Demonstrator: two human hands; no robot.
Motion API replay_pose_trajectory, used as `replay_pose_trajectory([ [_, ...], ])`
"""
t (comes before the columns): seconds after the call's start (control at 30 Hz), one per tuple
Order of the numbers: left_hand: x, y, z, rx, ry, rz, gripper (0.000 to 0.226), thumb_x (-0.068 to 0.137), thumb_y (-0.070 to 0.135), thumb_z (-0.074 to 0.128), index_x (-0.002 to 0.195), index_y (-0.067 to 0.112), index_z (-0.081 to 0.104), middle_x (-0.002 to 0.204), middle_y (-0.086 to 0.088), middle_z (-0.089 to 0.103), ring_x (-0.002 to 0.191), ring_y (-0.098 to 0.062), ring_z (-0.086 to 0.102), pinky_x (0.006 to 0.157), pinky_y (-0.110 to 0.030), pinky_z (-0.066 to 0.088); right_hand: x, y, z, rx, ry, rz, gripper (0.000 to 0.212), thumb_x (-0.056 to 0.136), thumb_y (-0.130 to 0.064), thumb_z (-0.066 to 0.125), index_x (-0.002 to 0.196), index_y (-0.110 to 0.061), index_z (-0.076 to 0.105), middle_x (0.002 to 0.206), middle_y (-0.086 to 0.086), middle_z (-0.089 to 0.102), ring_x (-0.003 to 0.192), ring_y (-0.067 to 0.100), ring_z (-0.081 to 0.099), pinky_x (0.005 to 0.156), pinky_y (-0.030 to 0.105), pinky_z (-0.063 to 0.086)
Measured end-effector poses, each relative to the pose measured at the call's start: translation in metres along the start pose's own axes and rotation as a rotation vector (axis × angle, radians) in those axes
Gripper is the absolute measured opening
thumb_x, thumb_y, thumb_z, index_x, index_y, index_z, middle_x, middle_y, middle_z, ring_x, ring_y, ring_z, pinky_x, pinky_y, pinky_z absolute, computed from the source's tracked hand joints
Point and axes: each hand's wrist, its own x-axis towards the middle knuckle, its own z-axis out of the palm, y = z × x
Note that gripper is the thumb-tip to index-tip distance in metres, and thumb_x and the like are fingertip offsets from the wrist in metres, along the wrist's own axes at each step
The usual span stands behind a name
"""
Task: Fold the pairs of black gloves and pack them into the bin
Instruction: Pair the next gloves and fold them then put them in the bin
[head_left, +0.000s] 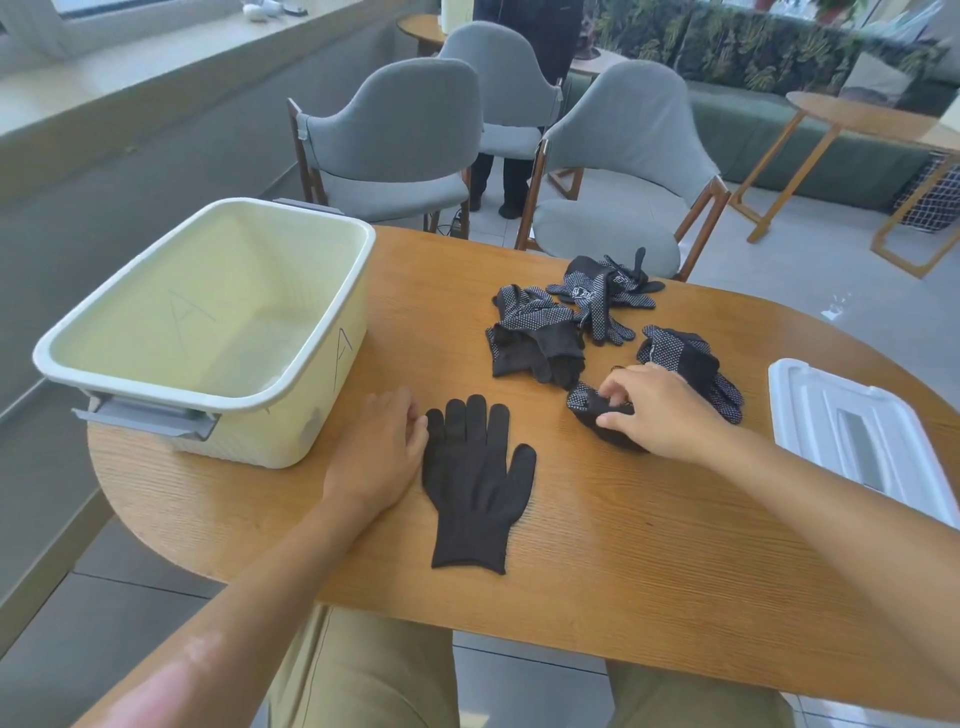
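Observation:
One black glove lies flat on the wooden table, fingers pointing away from me. My left hand rests open on the table, its fingertips touching the glove's left edge. My right hand pinches a crumpled black glove to the right of the flat one. Several more black gloves with white dots lie in a loose pile behind it, and another dotted glove sits just beyond my right hand. The pale yellow bin stands empty at the table's left end.
A white bin lid lies at the table's right edge. Three grey chairs stand beyond the table, with a person standing behind them. A second wooden table is at the far right.

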Motion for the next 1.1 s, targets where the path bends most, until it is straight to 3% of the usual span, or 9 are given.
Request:
replay_pose_trajectory([
  [0.1,0.000,0.002,-0.001,0.001,0.003,-0.004,0.012,0.097,0.034,0.049,0.087,0.027,0.048,0.080,0.008,0.050,0.080,-0.015,0.047,0.064,-0.037,0.046,0.002,0.000,0.000,0.013,0.000,0.006,0.035,0.089,-0.037,0.069,0.120,-0.024,0.060,0.095,-0.014,0.059,0.104,0.013,0.049,0.097,0.038,0.041],
  [0.2,-0.001,0.003,-0.003,0.000,0.005,-0.014,0.012,0.097,0.034,0.048,0.087,0.027,0.048,0.080,0.008,0.050,0.079,-0.016,0.047,0.064,-0.039,0.047,0.007,0.001,0.001,-0.044,-0.077,0.049,0.040,0.090,-0.045,0.065,0.124,-0.027,0.057,0.116,-0.007,0.055,0.117,0.018,0.047,0.103,0.043,0.037],
  [0.27,0.000,0.005,-0.002,0.002,0.000,-0.015,0.013,0.097,0.034,0.048,0.087,0.027,0.048,0.080,0.008,0.050,0.079,-0.015,0.047,0.064,-0.039,0.048,0.009,0.004,0.001,-0.079,-0.117,0.076,0.030,0.089,-0.047,0.065,0.113,-0.031,0.060,0.120,-0.004,0.052,0.121,0.020,0.043,0.104,0.045,0.032],
  [0.53,-0.001,0.007,-0.005,-0.003,0.002,-0.028,0.015,0.099,0.034,0.047,0.087,0.025,0.047,0.080,0.008,0.050,0.081,-0.015,0.046,0.066,-0.038,0.048,0.007,-0.002,-0.007,-0.080,-0.133,0.054,0.022,0.093,-0.040,0.059,0.081,-0.032,0.042,0.087,-0.007,0.053,0.102,0.025,0.043,0.099,0.044,0.032],
  [0.6,-0.002,0.006,-0.005,-0.012,-0.005,-0.033,0.015,0.099,0.035,0.046,0.087,0.026,0.046,0.081,0.007,0.050,0.082,-0.015,0.046,0.066,-0.038,0.047,0.006,-0.009,-0.022,-0.006,-0.091,0.067,0.026,0.092,-0.038,0.060,0.082,-0.033,0.037,0.083,-0.003,0.057,0.097,0.028,0.047,0.092,0.046,0.040],
  [0.7,-0.002,0.006,-0.005,-0.019,-0.010,-0.031,0.015,0.099,0.035,0.046,0.088,0.026,0.046,0.082,0.006,0.050,0.082,-0.015,0.047,0.066,-0.038,0.047,0.007,-0.027,-0.054,0.083,0.017,0.030,0.034,0.086,-0.032,0.073,0.089,-0.033,0.039,0.099,-0.002,0.063,0.097,0.026,0.059,0.084,0.043,0.050],
  [0.87,-0.002,0.004,-0.004,-0.052,-0.014,-0.046,0.014,0.099,0.036,0.045,0.088,0.027,0.046,0.081,0.006,0.050,0.082,-0.015,0.046,0.068,-0.039,0.049,0.011,-0.066,-0.107,0.178,0.085,0.017,0.059,0.069,-0.029,0.089,0.118,-0.029,0.056,0.101,-0.006,0.060,0.097,0.019,0.059,0.083,0.032,0.046],
  [1.0,-0.001,0.003,-0.005,-0.110,-0.014,-0.075,0.015,0.098,0.037,0.045,0.086,0.028,0.046,0.078,0.004,0.050,0.081,-0.014,0.048,0.069,-0.040,0.050,0.022,-0.088,-0.125,0.228,0.087,-0.022,0.042,0.067,-0.028,0.090,0.099,-0.023,0.064,0.095,-0.005,0.069,0.085,0.016,0.065,0.070,0.030,0.050],
  [1.1,-0.002,0.002,-0.006,-0.151,-0.006,-0.103,0.018,0.097,0.041,0.044,0.082,0.031,0.044,0.078,0.003,0.051,0.076,-0.011,0.049,0.066,-0.038,0.049,0.034,-0.103,-0.128,0.143,0.108,-0.090,0.032,0.073,-0.030,0.086,0.091,-0.021,0.061,0.087,-0.004,0.066,0.077,0.013,0.060,0.058,0.024,0.041],
])
